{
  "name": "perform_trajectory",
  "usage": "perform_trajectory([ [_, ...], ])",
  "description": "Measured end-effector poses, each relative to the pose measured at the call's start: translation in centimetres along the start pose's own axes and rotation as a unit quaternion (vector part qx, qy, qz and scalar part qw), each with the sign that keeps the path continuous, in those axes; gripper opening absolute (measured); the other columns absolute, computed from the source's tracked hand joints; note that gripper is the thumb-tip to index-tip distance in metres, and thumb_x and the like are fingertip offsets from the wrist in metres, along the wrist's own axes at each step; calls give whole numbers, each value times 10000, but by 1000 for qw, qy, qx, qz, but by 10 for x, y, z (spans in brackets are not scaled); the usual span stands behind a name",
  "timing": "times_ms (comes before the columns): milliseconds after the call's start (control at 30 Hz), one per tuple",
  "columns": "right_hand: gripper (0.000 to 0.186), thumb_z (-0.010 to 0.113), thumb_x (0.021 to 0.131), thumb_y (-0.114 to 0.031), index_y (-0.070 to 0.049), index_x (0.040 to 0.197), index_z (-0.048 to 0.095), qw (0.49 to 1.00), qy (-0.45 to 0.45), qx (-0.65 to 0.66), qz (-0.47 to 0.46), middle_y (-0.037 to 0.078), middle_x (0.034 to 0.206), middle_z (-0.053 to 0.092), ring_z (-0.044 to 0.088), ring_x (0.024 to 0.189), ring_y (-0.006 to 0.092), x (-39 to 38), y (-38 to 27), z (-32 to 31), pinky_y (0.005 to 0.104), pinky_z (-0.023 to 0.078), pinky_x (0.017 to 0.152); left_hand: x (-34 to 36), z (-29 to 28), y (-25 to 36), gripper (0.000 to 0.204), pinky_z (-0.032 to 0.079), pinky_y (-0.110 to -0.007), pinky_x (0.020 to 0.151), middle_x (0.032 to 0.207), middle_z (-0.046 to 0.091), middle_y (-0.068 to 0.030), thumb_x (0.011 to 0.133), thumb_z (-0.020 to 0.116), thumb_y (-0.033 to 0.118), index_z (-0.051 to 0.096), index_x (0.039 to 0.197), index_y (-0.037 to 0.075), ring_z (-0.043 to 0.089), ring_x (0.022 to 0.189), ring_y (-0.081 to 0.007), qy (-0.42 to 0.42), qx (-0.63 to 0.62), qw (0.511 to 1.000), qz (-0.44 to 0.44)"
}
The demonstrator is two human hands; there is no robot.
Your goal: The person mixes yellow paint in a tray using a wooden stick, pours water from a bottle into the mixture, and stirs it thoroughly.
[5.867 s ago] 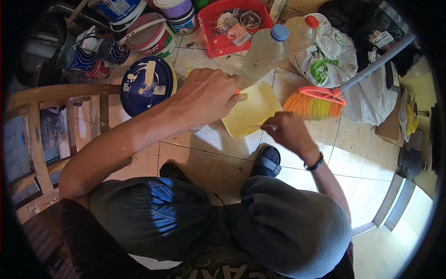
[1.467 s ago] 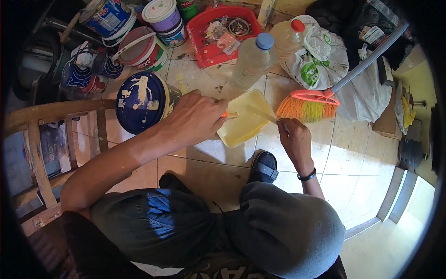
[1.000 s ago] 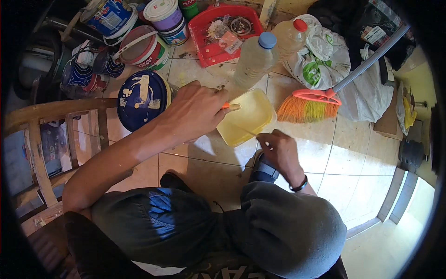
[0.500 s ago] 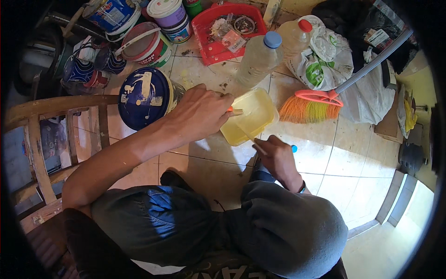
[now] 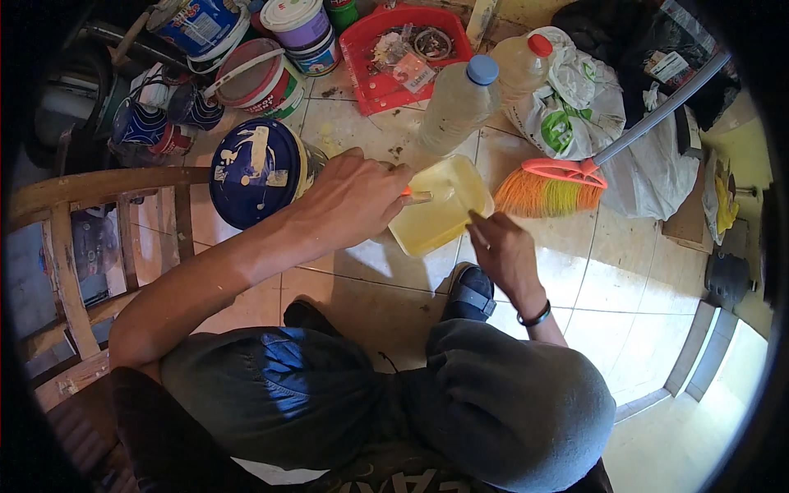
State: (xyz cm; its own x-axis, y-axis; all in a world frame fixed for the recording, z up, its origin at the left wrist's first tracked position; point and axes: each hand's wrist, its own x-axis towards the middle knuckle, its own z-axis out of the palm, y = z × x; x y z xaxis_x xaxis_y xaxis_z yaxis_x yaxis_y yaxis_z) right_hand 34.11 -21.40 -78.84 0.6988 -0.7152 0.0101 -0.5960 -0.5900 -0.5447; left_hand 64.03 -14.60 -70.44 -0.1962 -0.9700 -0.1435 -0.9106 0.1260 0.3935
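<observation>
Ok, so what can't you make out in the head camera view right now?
All in the head view:
- Orange-and-tan tool: mostly hidden by the left hand.
- Yellow tray: left edge partly behind that hand.
- Right hand: whether it pinches anything; too small, and its fingers cover it.
- Broom handle: upper end cut off by the dark rim.

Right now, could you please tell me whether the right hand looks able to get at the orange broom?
Probably yes: the right hand is beside the yellow tray, the broom's bristles stand just ahead and to its right, and nothing visible blocks the way between.
</observation>
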Motion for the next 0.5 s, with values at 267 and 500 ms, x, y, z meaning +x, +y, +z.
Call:
perform_trajectory([
  [267, 299, 737, 867, -34, -57, 1162, 782, 995, 33, -96, 17, 159, 1041, 686, 681, 1000, 358, -15, 12, -12, 471, 595, 822, -5, 14, -7, 234, 541, -524, 889, 921, 756, -205, 1020, 690, 224, 668, 1051, -8, 734, 888, -414, -36, 34, 998, 48],
  [500, 208, 786, 929, -120, -85, 1132, 756, 998, 29, -56, 4, 175, 990, 661, 664, 969, 365, -13, 6, 17, 479, 577, 832, -3, 8, -2, 225, 537, -511, 918, 921, 759, -197, 1022, 692, 220, 678, 1038, -4, 731, 882, -402, -20, 26, 999, 20],
])
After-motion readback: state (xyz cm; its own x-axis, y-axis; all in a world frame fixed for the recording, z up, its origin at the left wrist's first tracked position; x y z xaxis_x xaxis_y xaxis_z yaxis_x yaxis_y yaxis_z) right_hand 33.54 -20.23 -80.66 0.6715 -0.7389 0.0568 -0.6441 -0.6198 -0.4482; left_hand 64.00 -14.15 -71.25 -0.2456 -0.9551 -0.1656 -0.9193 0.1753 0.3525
